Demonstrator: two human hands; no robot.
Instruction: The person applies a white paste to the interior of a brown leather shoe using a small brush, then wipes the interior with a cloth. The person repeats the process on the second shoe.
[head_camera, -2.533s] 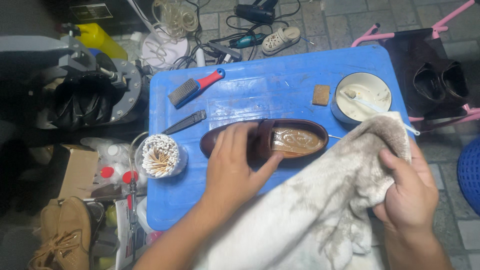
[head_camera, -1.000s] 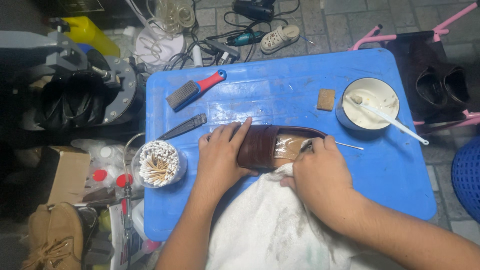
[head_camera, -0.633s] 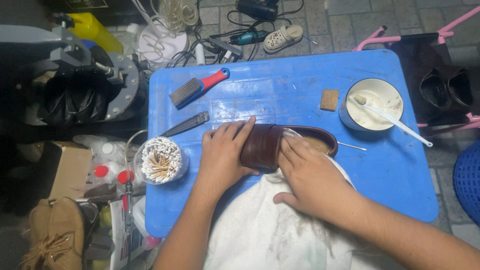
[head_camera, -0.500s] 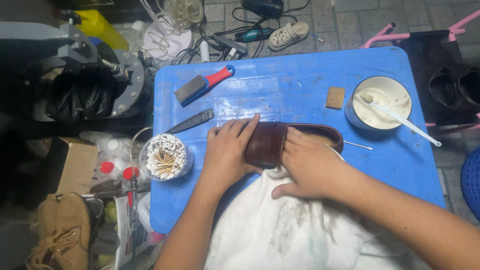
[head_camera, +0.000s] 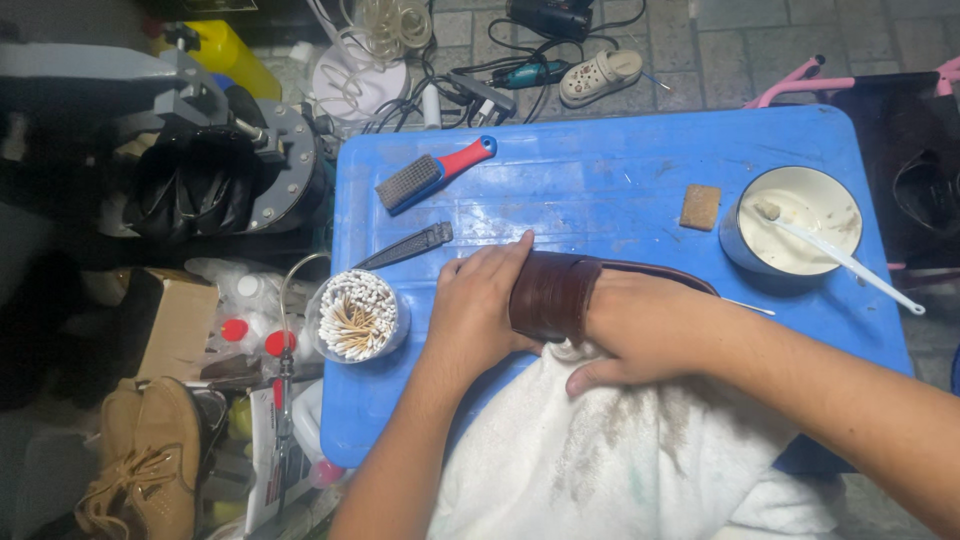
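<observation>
A brown leather loafer (head_camera: 553, 292) lies on its side on a blue plastic table (head_camera: 600, 190). My left hand (head_camera: 478, 305) presses down over the shoe's toe end and holds it still. My right hand (head_camera: 645, 328) is pushed into the shoe's opening with a white towel (head_camera: 620, 450) bunched under its fingers. The towel, stained grey in places, spreads toward me over the table's near edge. The inside of the shoe is hidden by my right hand.
On the table: a red-handled brush (head_camera: 432, 173), a dark narrow tool (head_camera: 405, 246), a jar of cotton swabs (head_camera: 355, 317), a small tan sponge (head_camera: 699, 206), a bowl of white cream (head_camera: 795, 222) with a white spoon (head_camera: 850, 266). Tan boots (head_camera: 150, 465), cables and dark machinery lie left.
My right hand brought the towel from the right side down to the shoe and pushed it into the opening. My left hand kept holding the toe. The view shifted left.
</observation>
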